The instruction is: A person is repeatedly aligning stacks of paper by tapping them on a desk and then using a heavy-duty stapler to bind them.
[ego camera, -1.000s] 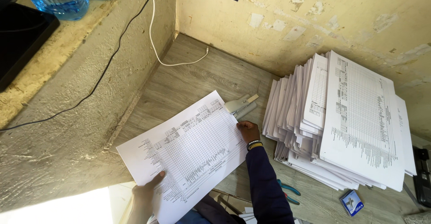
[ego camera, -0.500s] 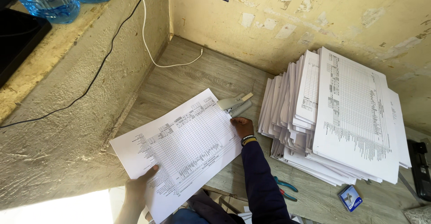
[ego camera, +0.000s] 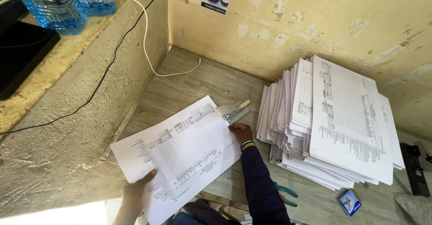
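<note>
My left hand (ego camera: 135, 191) grips the near left edge of a printed sheet set (ego camera: 177, 155) covered in small tables, which lies on the grey wood-grain desk (ego camera: 198, 83). My right hand (ego camera: 240, 132), in a dark blue sleeve with a yellow and black wristband, rests at the sheet's far right corner. Its fingers lie next to a grey stapler (ego camera: 233, 112) at that corner. Whether it grips the stapler cannot be told.
A tall, fanned stack of printed sheets (ego camera: 335, 121) fills the right. Near it lie teal-handled pliers (ego camera: 285, 193), a small blue box (ego camera: 348, 202) and a black tool (ego camera: 415, 168). A concrete ledge at left carries water bottles (ego camera: 49, 4), a black screen (ego camera: 20, 56) and cables (ego camera: 148, 49).
The view has shifted slightly; the sheet and both hands keep nearly the same pose, with my right hand still at the corner by the stapler.
</note>
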